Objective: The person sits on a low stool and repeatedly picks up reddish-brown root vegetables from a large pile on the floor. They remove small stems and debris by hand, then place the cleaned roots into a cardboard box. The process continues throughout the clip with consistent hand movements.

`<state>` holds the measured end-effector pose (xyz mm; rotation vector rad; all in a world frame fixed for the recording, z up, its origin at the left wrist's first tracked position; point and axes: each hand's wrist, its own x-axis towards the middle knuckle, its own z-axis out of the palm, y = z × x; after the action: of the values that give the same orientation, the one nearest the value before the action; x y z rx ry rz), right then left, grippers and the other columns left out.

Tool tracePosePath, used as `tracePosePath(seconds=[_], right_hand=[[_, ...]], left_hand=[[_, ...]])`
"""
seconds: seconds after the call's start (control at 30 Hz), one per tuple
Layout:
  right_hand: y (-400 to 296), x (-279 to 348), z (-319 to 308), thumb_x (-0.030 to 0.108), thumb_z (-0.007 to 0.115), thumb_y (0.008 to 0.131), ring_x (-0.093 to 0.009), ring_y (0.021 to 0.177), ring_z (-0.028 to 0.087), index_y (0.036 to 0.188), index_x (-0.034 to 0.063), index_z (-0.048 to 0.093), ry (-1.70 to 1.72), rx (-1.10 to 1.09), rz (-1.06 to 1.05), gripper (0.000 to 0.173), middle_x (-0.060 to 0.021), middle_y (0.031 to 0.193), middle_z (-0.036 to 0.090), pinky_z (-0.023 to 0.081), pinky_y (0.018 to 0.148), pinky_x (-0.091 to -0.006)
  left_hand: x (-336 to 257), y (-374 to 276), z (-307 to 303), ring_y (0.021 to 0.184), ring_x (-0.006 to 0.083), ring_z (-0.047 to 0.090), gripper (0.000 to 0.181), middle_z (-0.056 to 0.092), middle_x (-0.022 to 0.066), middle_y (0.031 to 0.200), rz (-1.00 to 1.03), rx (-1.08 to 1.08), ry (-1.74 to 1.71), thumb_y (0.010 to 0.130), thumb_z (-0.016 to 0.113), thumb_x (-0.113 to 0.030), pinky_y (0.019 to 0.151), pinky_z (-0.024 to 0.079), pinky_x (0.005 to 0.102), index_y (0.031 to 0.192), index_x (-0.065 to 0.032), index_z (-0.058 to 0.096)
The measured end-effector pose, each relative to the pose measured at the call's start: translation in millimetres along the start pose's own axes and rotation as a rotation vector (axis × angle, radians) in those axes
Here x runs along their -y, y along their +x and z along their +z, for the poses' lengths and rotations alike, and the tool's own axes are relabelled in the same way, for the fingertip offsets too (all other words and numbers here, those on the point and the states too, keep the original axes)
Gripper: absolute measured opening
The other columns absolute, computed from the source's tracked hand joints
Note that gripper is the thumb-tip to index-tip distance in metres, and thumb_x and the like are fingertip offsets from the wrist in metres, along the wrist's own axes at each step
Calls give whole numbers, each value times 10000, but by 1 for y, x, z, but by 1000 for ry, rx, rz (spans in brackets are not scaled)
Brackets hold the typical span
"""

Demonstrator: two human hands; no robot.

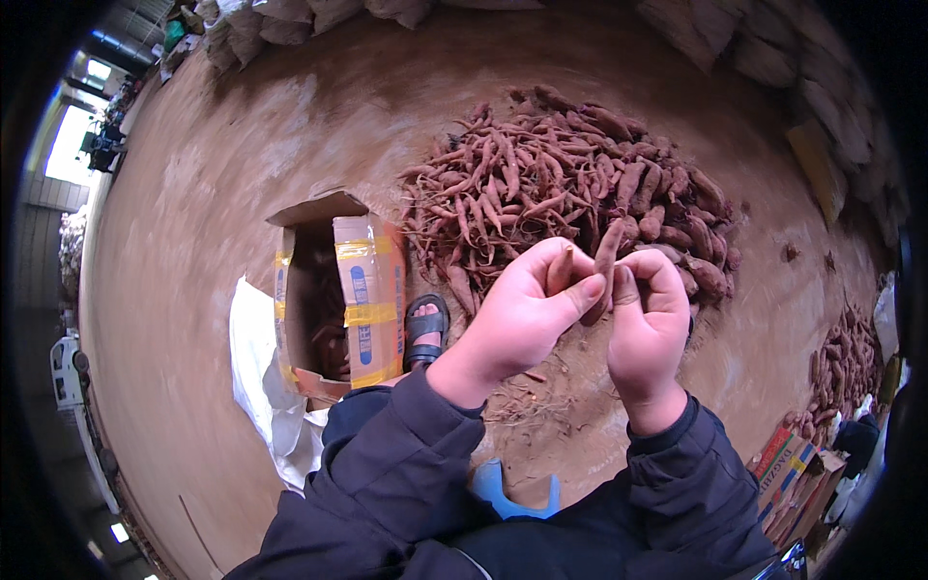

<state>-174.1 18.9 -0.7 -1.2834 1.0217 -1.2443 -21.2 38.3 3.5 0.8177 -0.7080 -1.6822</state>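
Note:
My left hand (533, 312) is closed on slender sweet potatoes; one tip (560, 270) pokes up between thumb and forefinger, and a longer sweet potato (607, 254) stands upright between my two hands. The thumb and forefinger of my right hand (647, 326) pinch at the right side of that longer one. Whether they grip the root or only a rootlet on it, I cannot tell. Just beyond my hands lies a large heap of sweet potatoes (507, 174), thin ones at the left and thicker ones at the right. Thin root trimmings (529, 406) lie on the floor below my hands.
An open cardboard box (370, 304) with sweet potatoes inside stands left of my sandalled foot (426, 326), beside a white sheet (254, 377). A blue plastic stool (493, 486) is beneath me. Another heap (844, 355) and a printed carton (783, 464) are at right. Sacks (768, 58) line the far edge.

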Motion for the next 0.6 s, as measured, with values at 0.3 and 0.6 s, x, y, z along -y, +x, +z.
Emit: tracePosePath(seconds=[0.3,0.6], right_hand=[[-14,-13,8,296,513,1125,-92,1027,569,1284,-5,592,155,214,118,349,-3,1130,650,446,948,-266],[-6,-8,31,425,379,1145,-114,798,503,1218,87,465,332,-41,157,356,-14,922,531,451,730,-282]], left_hand=[[-3,7,-1,819,48,602,53,673,-7,897,117,-145,64,979,695,9,737,500,215,993,-22,656],[-27,8,-6,726,302,623,89,605,109,749,776,-550,1111,846,726,-23,648,481,388,895,-60,662]])
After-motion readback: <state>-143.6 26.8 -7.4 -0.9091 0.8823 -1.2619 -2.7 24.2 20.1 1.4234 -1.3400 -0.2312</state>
